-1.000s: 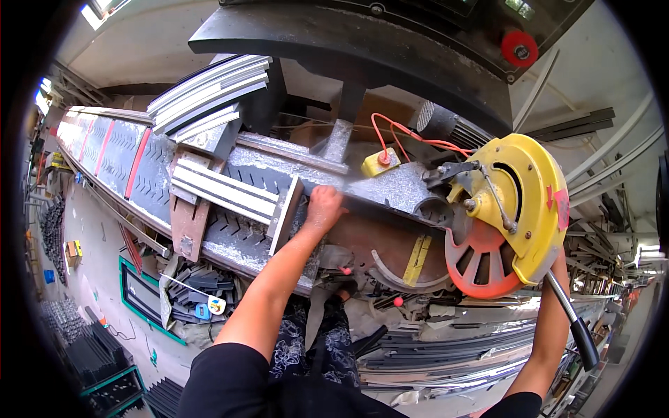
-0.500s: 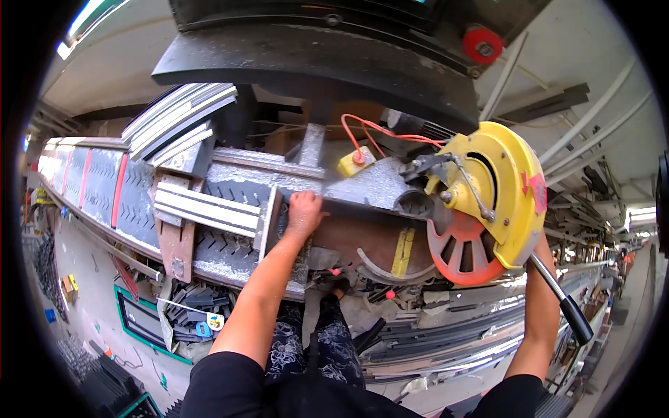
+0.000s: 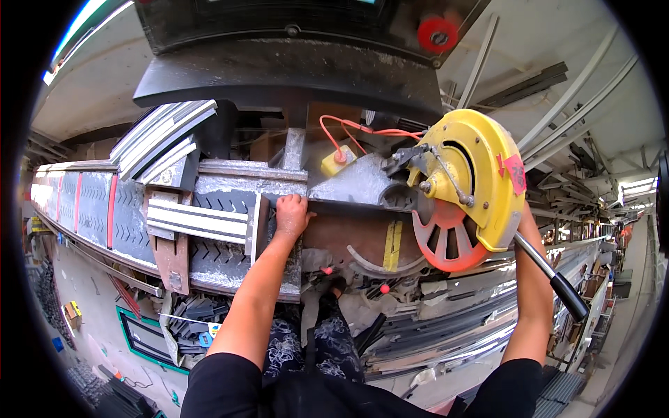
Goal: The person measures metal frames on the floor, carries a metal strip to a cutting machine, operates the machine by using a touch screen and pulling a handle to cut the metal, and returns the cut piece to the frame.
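My left hand rests on the saw bench with its fingers curled over the left end of a dark bar. The bar runs rightward to the cutting saw, and the thumb points along it. The saw has a yellow blade guard and a red slotted lower guard. My right forearm reaches up behind the yellow guard, which hides the right hand and whatever it touches. A steel lever with a black grip slants down beside that forearm, not held in any visible way.
Pale profiles lie on the dusty conveyor-like bench to the left, beside an upright metal stop. An orange cable runs behind the saw. A dark cabinet overhangs the back. Stacked metal lengths lie at lower right.
The whole scene has shifted a little left and up in the picture as my head moved. My left hand stays at the bar's end, and my right hand remains behind the guard.
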The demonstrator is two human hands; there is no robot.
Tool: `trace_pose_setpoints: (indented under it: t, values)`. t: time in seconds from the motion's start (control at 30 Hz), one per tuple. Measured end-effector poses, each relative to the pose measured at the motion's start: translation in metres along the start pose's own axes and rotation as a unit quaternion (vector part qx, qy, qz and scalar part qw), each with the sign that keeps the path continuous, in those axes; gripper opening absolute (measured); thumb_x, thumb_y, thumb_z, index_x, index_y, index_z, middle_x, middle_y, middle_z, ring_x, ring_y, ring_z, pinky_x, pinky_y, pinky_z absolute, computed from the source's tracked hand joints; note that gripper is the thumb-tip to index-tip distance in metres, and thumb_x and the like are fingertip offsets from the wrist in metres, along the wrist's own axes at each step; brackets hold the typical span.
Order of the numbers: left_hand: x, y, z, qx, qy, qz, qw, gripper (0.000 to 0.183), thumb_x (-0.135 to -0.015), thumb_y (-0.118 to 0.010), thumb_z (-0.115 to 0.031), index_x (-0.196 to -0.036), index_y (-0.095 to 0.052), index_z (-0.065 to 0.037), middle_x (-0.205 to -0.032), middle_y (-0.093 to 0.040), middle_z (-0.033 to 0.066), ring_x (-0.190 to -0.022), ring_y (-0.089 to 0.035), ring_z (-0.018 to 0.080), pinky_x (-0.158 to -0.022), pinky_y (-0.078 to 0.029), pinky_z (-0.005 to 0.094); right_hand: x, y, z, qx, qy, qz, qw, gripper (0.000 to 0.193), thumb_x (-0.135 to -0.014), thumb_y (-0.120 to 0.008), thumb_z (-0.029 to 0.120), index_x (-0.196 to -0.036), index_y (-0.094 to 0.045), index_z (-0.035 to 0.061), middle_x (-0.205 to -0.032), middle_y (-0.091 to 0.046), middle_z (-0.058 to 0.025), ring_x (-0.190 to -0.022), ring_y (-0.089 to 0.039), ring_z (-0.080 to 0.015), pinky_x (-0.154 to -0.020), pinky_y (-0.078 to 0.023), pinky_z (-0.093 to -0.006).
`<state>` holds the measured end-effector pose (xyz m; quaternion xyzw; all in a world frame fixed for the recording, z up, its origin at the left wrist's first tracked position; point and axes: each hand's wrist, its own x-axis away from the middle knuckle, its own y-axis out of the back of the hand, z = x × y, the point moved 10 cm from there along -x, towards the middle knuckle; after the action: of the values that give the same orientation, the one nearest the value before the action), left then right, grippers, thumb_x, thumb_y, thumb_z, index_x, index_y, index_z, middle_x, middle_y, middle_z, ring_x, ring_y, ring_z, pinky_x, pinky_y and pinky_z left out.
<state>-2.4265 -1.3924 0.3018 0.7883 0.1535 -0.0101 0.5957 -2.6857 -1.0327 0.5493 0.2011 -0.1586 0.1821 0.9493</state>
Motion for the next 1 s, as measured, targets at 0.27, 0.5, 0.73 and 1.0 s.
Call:
trace_pose_setpoints:
  t: [0.27, 0.5, 0.73, 1.0]
  values:
    - [0.0, -0.017, 0.008, -0.023, -0.006, 0.027, 0.999, 0.038, -0.065, -0.08, -0.043, -0.085, -0.068, -0.012, -0.09, -0.063, 0.0045, -0.095, -0.059, 0.0228, -0.082, -0.039, 0.0408, 0.058, 0.072, 0.003, -0.13, 0.11, -0.128, 0.977, 0.044, -0.098, -0.057, 0.023, -0.135, -0.05, -0.0003, -0.128, -0.06, -0.0139, -0.117, -0.059, -0.023, -0.098, -0.047, -0.0325]
    - [-0.004, -0.011, 0.011, 0.018, 0.018, 0.053, 0.998, 0.04, -0.063, -0.081, -0.044, -0.086, -0.069, -0.014, -0.091, -0.063, 0.0057, -0.098, -0.059, 0.0245, -0.082, -0.039, 0.044, 0.393, 0.093, 0.022, 0.064, 0.293, -0.653, 0.696, 0.027, -0.095, -0.051, 0.004, -0.119, -0.053, -0.0074, -0.104, -0.058, -0.0135, -0.091, -0.057, -0.0206, -0.082, -0.05, -0.0326]
    - [-0.002, -0.02, 0.021, -0.014, 0.034, 0.112, 0.993, 0.045, -0.064, -0.081, -0.047, -0.091, -0.069, -0.013, -0.096, -0.063, 0.0079, -0.098, -0.06, 0.0255, -0.081, -0.04, 0.0444, 0.314, -0.184, 0.2, 0.395, 0.672, -0.338, 0.527, 0.015, -0.087, -0.061, 0.009, -0.102, -0.063, 0.0054, -0.107, -0.059, -0.0095, -0.096, -0.057, -0.0268, -0.077, -0.053, -0.0412]
    - [-0.009, -0.025, 0.016, 0.002, 0.032, 0.114, 0.993, 0.048, -0.064, -0.081, -0.05, -0.094, -0.069, -0.014, -0.098, -0.063, 0.0091, -0.098, -0.06, 0.0266, -0.081, -0.041, 0.0447, 0.165, -0.255, 0.293, 0.368, 0.686, -0.301, 0.551, 0.051, -0.072, -0.066, 0.004, -0.122, -0.065, 0.0092, -0.075, -0.051, -0.0034, -0.072, -0.053, -0.0234, -0.068, -0.046, -0.0356]
